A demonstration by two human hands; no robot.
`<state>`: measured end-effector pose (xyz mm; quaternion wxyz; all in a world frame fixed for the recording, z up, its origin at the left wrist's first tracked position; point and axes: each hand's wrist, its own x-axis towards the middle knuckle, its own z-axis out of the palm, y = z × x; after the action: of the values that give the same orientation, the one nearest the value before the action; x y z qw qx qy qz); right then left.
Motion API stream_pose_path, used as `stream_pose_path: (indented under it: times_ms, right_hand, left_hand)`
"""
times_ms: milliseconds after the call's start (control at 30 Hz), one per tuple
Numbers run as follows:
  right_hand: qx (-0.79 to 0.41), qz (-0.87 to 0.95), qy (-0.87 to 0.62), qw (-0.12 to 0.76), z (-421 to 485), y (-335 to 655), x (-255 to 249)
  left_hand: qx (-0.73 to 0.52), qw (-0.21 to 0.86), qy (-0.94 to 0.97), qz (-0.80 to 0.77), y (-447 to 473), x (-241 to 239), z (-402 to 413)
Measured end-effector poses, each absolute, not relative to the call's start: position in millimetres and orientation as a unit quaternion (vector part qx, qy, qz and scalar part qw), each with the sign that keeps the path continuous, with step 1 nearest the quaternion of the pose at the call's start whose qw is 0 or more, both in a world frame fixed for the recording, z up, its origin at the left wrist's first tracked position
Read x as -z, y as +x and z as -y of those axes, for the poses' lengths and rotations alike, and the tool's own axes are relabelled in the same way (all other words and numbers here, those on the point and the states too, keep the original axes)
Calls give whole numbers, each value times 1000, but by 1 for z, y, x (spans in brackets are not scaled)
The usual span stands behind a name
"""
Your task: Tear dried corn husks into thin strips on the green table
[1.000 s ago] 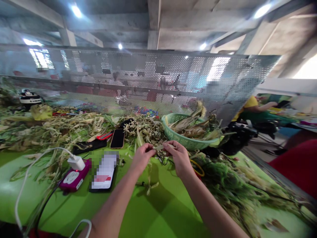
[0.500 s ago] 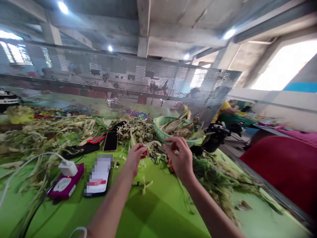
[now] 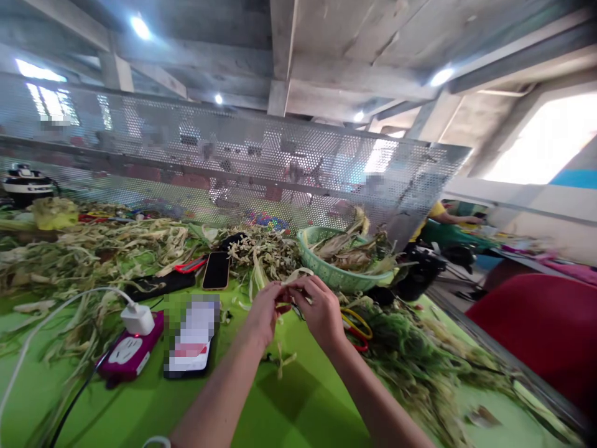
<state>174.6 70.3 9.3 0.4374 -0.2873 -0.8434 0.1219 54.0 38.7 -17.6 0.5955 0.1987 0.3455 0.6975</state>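
Note:
My left hand (image 3: 263,311) and my right hand (image 3: 319,311) meet above the green table (image 3: 298,398). Both pinch a pale dried leaf strip (image 3: 295,275) between their fingertips, fingers closed on it. A small scrap of the same plant hangs below them (image 3: 282,361). Just behind my hands lies a heap of dried leaves (image 3: 261,249), and beside it a green plastic basket (image 3: 326,270) filled with husks.
A phone with a lit screen (image 3: 191,336), a dark phone (image 3: 217,269) and a magenta power strip with a white charger (image 3: 128,348) lie at left. Red and yellow rings (image 3: 357,326) sit at right. A perforated metal screen (image 3: 233,168) closes the far side. A person in yellow (image 3: 443,214) works beyond.
My hands came apart half a second ago, the right one lifted away, and now they are together again on the leaf strip. The view has swung slightly.

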Motion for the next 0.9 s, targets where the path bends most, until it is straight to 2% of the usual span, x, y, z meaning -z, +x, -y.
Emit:
stream_pose_path:
  times_ms: [333, 633, 900]
  right_hand:
    - [-210, 803, -313, 461, -75, 184, 0]
    - [-394, 692, -349, 495, -73, 184, 1]
    - [-380, 719, -336, 475, -73, 184, 6]
  left_hand:
    - [-682, 564, 264, -383, 54, 21, -38]
    - [-660, 543, 315, -413, 58, 18, -34]
    - [-637, 541, 336, -435, 55, 18, -37]
